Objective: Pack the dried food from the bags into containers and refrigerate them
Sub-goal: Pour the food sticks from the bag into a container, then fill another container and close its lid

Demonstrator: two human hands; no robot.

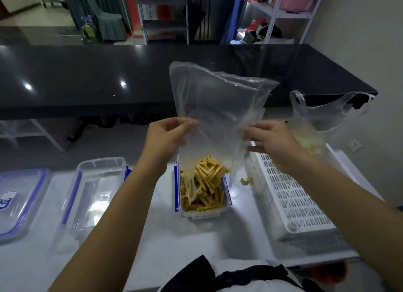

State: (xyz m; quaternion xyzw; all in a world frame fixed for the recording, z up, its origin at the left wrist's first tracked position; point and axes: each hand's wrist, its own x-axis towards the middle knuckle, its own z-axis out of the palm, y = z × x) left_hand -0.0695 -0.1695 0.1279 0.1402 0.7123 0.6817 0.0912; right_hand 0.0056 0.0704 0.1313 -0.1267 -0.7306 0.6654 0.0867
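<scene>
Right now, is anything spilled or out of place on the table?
Yes. One yellow piece lies on the white table, just right of the container and beside the white basket, outside the container where the other strips landed. Both hands hold the upturned clear bag above it.

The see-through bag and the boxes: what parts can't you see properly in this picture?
- Head view: the clear bag veils the far end of the container of yellow sticks.
- The lid is cut off by the left edge; its label is too small to read.
- The second bag's contents are blurred, partly behind the right hand.
- The left hand hides its own fingertips.
</scene>
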